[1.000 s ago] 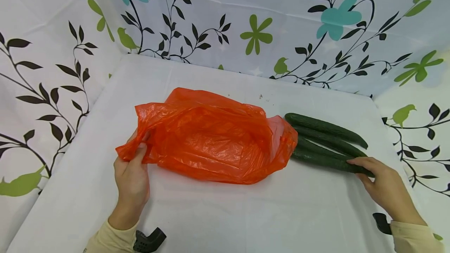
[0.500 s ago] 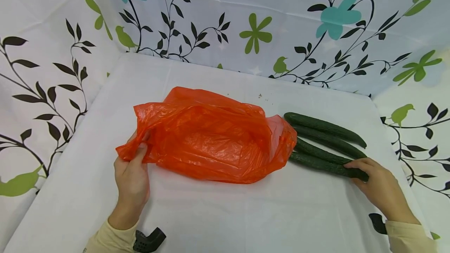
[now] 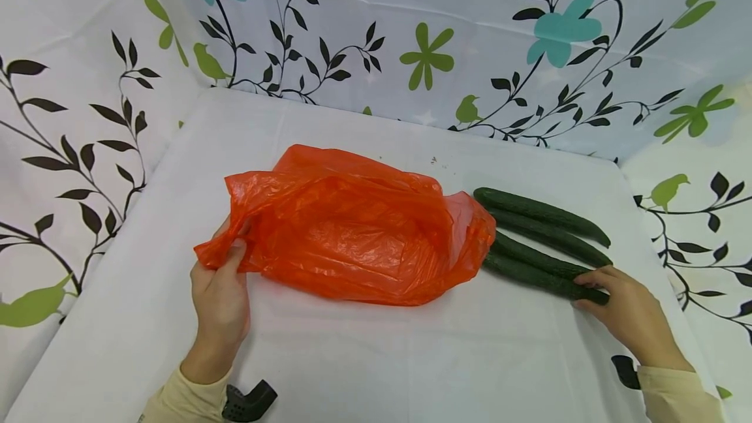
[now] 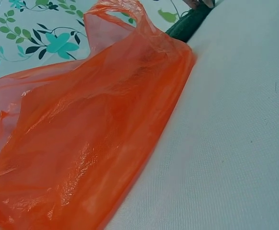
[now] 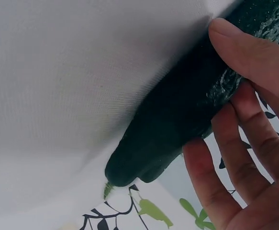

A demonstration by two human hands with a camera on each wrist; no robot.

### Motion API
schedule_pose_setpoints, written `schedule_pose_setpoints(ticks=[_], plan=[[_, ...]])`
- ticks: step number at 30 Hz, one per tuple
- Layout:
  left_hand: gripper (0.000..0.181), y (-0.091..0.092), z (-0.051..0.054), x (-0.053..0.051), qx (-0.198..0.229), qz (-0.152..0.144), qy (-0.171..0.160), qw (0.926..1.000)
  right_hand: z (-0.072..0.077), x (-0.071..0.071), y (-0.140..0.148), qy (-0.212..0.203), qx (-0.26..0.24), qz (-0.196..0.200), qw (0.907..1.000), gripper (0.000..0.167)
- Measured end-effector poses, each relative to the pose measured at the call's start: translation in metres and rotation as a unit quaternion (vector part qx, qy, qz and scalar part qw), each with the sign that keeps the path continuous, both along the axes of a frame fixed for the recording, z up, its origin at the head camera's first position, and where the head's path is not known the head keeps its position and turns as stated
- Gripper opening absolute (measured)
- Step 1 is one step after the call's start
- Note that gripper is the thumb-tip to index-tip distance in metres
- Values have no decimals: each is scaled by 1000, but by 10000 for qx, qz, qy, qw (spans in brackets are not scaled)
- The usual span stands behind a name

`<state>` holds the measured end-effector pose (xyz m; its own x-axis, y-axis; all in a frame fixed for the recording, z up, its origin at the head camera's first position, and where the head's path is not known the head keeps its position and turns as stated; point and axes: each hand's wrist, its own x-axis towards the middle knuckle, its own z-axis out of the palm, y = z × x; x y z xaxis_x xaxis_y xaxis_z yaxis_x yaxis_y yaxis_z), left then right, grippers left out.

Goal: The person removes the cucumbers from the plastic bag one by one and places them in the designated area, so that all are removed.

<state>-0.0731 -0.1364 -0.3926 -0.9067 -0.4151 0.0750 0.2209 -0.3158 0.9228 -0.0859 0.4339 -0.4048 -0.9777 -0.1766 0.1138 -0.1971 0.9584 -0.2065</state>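
An orange plastic bag (image 3: 364,234) lies spread in the middle of the table, its mouth facing the near side. My left hand (image 3: 220,302) grips the bag's gathered left end, and the fingertips are hidden under the plastic. Several long dark green cucumbers lie side by side to the right, their left ends at or behind the bag's right handle. My right hand (image 3: 631,312) pinches the nearest cucumber (image 3: 543,279) by its right end. In the right wrist view, the thumb lies on one side of that cucumber (image 5: 163,124) and the fingers on the other.
The farther cucumbers (image 3: 543,215) rest beyond the held one. A white cloth (image 3: 411,364) covers the table. Patterned curtains (image 3: 364,18) rise behind and at both sides. Small crumbs (image 3: 433,160) lie behind the bag. Black wrist devices (image 3: 251,401) show near both sleeves.
My right hand has shifted left and slightly nearer with the front cucumber, and a gap has opened between the two nearer and the two farther cucumbers. The left hand and bag stay nearly still.
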Motion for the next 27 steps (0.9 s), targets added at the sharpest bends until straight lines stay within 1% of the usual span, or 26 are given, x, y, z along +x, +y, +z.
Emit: schedule_pose_setpoints(ticks=[3,6,8,10,13,19,21,24,27], plan=[[42,0,1,0,28,19,-19,10000,2,-1,-1,-119,54,-28,9999,37],[42,-1,2,0,-75,89,-285,9995,4,-2,-4,-247,65,-73,9996,36],[44,-2,4,0,-223,110,-476,9986,5,-3,-7,-349,38,-109,9993,36],[46,-3,4,-1,-414,128,-576,9974,8,-4,-10,-422,-32,-138,9990,36],[48,-3,3,-1,-592,141,-518,9968,11,-5,-15,-389,-138,-81,9991,34],[47,-3,3,-1,-835,170,-386,9956,14,-7,-24,-150,-293,159,9993,26],[48,-4,4,-1,-869,160,-373,9954,15,-8,-27,-79,-332,226,9992,23],[52,-5,7,-1,-800,140,-309,9962,17,-9,-33,72,-326,363,9988,21],[57,-7,9,0,-711,34,-153,9973,19,-11,-39,175,-321,483,9982,21]])
